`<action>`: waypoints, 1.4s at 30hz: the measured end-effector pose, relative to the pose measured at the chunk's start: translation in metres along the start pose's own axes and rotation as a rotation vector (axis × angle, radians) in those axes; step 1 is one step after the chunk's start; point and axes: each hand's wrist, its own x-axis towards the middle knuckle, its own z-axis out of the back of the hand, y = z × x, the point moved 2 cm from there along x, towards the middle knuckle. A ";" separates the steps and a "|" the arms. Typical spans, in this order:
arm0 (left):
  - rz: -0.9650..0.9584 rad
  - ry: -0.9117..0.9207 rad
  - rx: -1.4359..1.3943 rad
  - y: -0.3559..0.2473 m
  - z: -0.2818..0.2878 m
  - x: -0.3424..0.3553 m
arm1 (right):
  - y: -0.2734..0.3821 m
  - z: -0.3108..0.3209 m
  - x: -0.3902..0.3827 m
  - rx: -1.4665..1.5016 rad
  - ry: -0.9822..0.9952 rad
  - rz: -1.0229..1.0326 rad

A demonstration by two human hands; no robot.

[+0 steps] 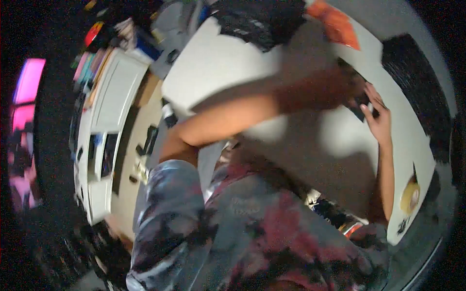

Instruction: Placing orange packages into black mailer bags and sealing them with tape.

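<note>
My left arm stretches across the white table (pixel 213 68), and my left hand (pixel 347 85) is in deep shadow and blurred, over a dark flat item (pixel 359 111) at the right of the tabletop; its fingers cannot be made out. My right hand (pixel 376 109) grips that item's right edge with thumb and fingers. An orange plastic package (pixel 335 26) lies beyond my hands, and a black crumpled pile (pixel 247 24) sits on the far part of the table.
A roll of yellowish tape (pixel 410 199) lies at the table's near right. A long black item (pixel 415 92) runs along the right edge. To the left stand a white cabinet (pixel 114 89) with stacked items on top, a grey chair (pixel 172 29) and pink lit screens (pixel 29 80).
</note>
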 end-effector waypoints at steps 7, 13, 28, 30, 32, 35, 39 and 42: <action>0.725 -0.560 -0.553 -0.154 0.098 -0.118 | 0.006 -0.005 0.007 -0.050 0.038 0.070; 1.155 -0.964 -0.416 -0.135 0.072 -0.322 | -0.003 -0.006 -0.003 0.057 0.028 0.012; 1.459 -1.307 -0.484 -0.067 0.099 -0.379 | -0.015 0.000 -0.003 0.126 0.043 -0.052; 1.481 -1.279 -0.458 -0.063 0.103 -0.381 | -0.015 0.000 -0.002 0.149 0.038 -0.021; 1.501 -1.245 -0.421 -0.060 0.106 -0.383 | -0.010 0.000 -0.001 0.148 0.036 -0.031; 1.514 -1.253 -0.468 -0.058 0.110 -0.380 | -0.009 -0.001 -0.002 0.164 0.028 -0.041; 1.498 -1.276 -0.578 -0.056 0.111 -0.379 | -0.015 -0.003 -0.002 0.219 0.019 -0.033; 1.545 -1.278 -0.555 -0.059 0.116 -0.372 | -0.010 0.000 0.000 0.165 0.019 -0.028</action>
